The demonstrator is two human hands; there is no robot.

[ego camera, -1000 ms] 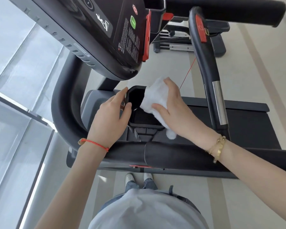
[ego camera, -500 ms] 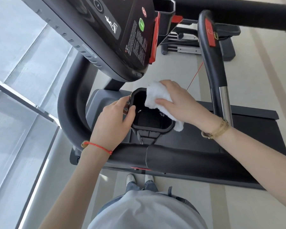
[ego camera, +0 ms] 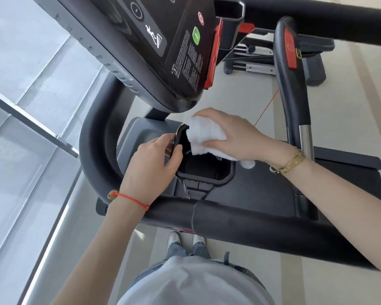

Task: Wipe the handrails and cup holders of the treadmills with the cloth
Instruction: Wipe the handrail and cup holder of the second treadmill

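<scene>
Pressing the white cloth (ego camera: 204, 137) onto the cup holder (ego camera: 207, 170) far rim, the right hand (ego camera: 235, 137) clutches it; the left hand (ego camera: 154, 166) pinches the holder's left rim. Loose cloth could snag inside, leaving the bottom unwiped.

Cloth (ego camera: 204, 134): white; cup holder (ego camera: 204, 178): black; handrail (ego camera: 262, 225): black; wrist cord (ego camera: 130, 198): red; bracelet (ego camera: 289, 165): gold; console button (ego camera: 196, 36): green.

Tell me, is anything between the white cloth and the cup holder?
Nothing visible. The right hand presses the cloth straight onto the cup holder's far rim, and the left hand only grips its left edge.
</scene>
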